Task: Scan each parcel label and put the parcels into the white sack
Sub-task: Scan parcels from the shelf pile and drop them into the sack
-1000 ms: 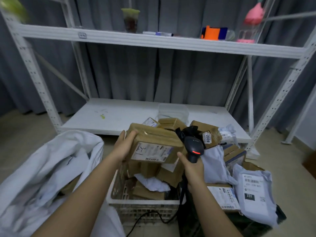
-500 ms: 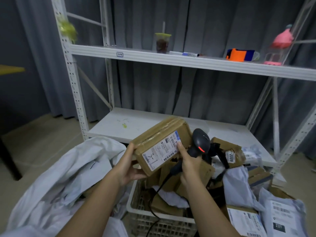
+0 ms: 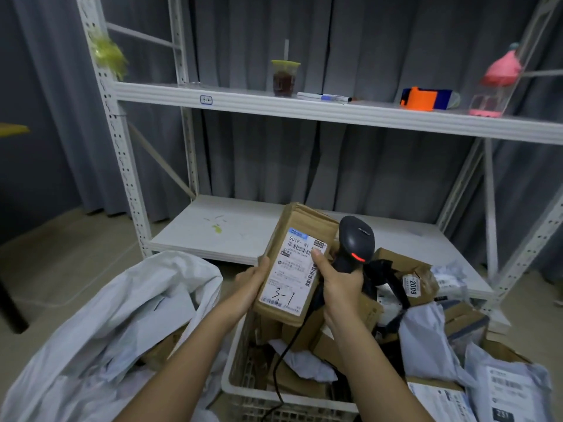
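**Q:** Turned upright since a second ago, has it? What moved?

**R:** Yes. The cardboard parcel (image 3: 292, 263), formerly lying flat and low over the crate (image 3: 240, 388), now stands on end above it with its label (image 3: 294, 269) facing the viewer. Half a second ago it was still tilted. The scanner (image 3: 355, 243) has risen with it and now sits just beside the parcel's right edge.

**Q:** How do the hands lie?

**R:** The left hand (image 3: 251, 277) is curled round the parcel's lower left edge, thumb on the front face. The right hand (image 3: 341, 284) grips the scanner's handle, and its thumb also presses the label's right margin. Neither hand is free.

**Q:** How will the parcel handle?

**R:** Judged from its crisp corners and one-handed support, it is stiff and fairly light. The taped faces may be slick, so the long edges below the label are the surest hold, leaving the barcode uncovered.

**Q:** And outward from the parcel?

**R:** Below it the crate holds more boxes and soft mailers. Left of the crate the white sack (image 3: 128, 315) lies open-mouthed. Right of the crate further parcels are heaped. Behind stands a shelf rack (image 3: 304, 109) carrying a drink cup (image 3: 285, 77).
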Demonstrator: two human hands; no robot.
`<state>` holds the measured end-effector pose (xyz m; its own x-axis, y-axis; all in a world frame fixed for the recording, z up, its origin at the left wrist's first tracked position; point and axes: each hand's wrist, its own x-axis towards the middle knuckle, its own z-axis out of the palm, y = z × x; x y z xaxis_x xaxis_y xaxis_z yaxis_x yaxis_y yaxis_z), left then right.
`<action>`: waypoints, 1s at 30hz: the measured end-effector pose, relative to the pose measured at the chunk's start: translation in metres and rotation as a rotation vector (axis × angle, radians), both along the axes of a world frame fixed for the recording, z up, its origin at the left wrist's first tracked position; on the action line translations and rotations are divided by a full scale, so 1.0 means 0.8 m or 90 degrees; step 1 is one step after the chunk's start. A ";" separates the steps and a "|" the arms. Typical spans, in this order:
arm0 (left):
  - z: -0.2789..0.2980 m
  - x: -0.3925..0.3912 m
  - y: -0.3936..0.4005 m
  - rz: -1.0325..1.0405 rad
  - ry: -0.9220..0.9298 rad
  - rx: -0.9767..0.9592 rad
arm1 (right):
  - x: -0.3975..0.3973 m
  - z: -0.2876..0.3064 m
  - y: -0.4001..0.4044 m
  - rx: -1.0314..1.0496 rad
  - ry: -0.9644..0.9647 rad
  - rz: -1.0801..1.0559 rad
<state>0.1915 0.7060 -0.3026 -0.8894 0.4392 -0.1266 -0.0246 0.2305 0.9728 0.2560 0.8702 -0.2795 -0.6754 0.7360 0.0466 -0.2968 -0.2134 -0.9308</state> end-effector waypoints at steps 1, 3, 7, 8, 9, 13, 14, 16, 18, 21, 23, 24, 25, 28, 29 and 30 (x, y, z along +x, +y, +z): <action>0.008 0.008 0.004 -0.019 -0.007 0.017 | -0.001 0.003 0.002 0.020 -0.009 0.007; 0.018 0.012 0.008 -0.049 -0.013 0.047 | -0.004 0.006 0.008 0.052 -0.034 0.026; 0.027 -0.011 0.008 -0.023 -0.014 -0.016 | -0.008 0.009 0.016 0.097 -0.083 0.074; 0.031 -0.014 0.007 -0.022 -0.005 -0.049 | -0.009 0.010 0.018 0.120 -0.095 0.093; 0.033 -0.017 0.007 -0.016 0.006 -0.081 | -0.009 0.011 0.019 0.140 -0.109 0.108; 0.027 -0.034 0.006 0.054 0.025 -0.066 | -0.008 0.002 0.023 0.135 -0.156 0.105; 0.024 -0.039 0.005 0.079 0.016 -0.037 | -0.004 0.000 0.024 0.126 -0.174 0.112; 0.017 -0.048 0.001 0.128 0.011 0.009 | 0.009 -0.006 0.023 0.167 -0.214 0.170; 0.013 -0.053 -0.003 0.159 0.023 0.022 | 0.025 -0.009 0.019 0.241 -0.228 0.243; 0.010 -0.054 -0.011 0.174 0.028 0.033 | 0.047 -0.014 0.017 0.245 -0.179 0.354; 0.009 -0.054 -0.014 0.176 0.030 0.025 | 0.056 -0.016 0.017 0.267 -0.188 0.385; 0.010 -0.054 -0.015 0.175 0.033 0.019 | 0.059 -0.016 0.016 0.283 -0.195 0.377; 0.011 -0.052 -0.016 0.172 0.036 0.015 | 0.060 -0.015 0.014 0.288 -0.211 0.356; 0.014 -0.048 -0.016 0.169 0.044 0.016 | 0.059 -0.018 0.010 0.295 -0.248 0.316; 0.015 -0.047 -0.017 0.171 0.046 0.019 | 0.059 -0.018 0.008 0.297 -0.248 0.308; 0.016 -0.045 -0.019 0.173 0.049 0.022 | 0.059 -0.018 0.007 0.300 -0.247 0.301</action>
